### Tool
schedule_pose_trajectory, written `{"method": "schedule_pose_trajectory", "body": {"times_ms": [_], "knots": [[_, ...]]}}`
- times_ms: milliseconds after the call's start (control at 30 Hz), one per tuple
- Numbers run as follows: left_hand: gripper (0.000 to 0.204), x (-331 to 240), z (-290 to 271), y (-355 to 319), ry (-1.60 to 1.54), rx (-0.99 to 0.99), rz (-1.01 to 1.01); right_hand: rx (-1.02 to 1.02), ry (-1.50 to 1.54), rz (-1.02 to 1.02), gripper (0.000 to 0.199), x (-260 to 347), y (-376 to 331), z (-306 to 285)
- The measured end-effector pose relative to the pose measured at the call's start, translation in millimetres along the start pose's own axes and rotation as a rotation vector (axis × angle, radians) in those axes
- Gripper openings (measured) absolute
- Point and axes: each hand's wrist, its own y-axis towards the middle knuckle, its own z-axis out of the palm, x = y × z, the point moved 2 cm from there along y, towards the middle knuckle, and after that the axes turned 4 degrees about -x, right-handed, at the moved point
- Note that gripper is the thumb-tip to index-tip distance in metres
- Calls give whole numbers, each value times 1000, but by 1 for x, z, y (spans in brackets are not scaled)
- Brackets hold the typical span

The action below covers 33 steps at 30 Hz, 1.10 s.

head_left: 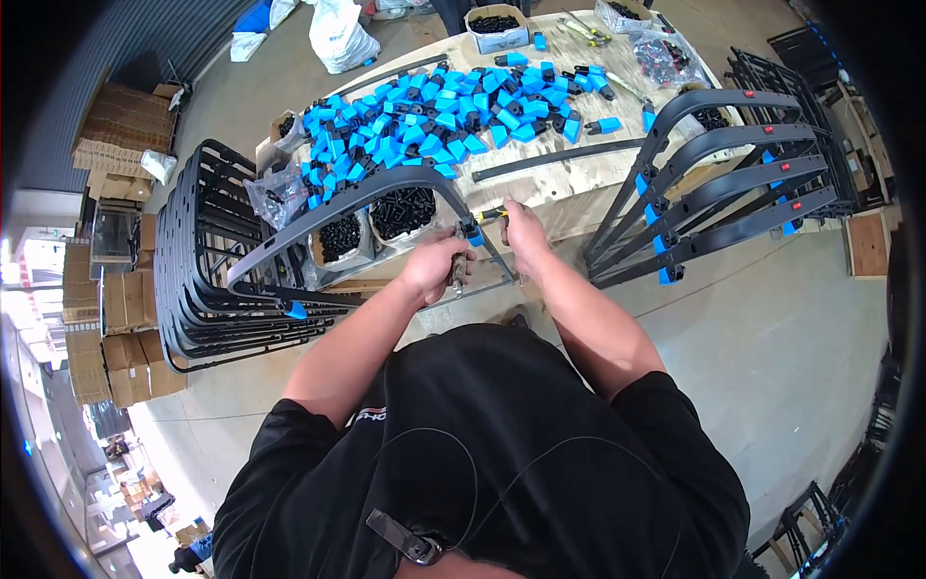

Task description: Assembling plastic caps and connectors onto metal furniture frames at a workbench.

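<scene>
A curved black frame (357, 198) with blue-capped ends stands at the table's near edge, left of my hands. My left hand (439, 265) is closed beside the frame's right end, just below its blue cap (472, 233). A slim greyish piece (457, 277) shows under its fingers, too small to name. Closed to the right of the same end is my right hand (524, 232). It grips a tool with a yellow-and-black handle (493, 213) that points at the frame. The tool's head is hard to make out.
Many blue-and-black end caps (424, 116) cover the wooden table (569, 179). Boxes of small black parts (403, 212) sit at its near left. A black bar (555, 160) lies near the front. Several frames (733, 145) lean at the right; more are stacked (207, 261) at the left.
</scene>
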Motion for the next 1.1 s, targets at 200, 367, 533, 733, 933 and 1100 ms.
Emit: {"method": "schedule_pose_trajectory", "body": {"times_ms": [200,367,533,733,933,1100], "knots": [[28,-2,-1,1,12,-32,33,7,-33,22,36,-5,5,-5],[19,-6,-6,3,-66,-5,-11,82,-234,-79,52,1,18,-15],[19,2,-1,6,-80,25,-4,189,-512,-152,55,6,39,-36],[41,43,-5,27,991,-231,308,256,-521,268,49,42,10,-19],[31,14,9,24,447,11,-22,182,-519,31,56,20,34,-24],[25,52,-15,49,-99,170,47,104,-588,-36,62,7,37,-24]]}}
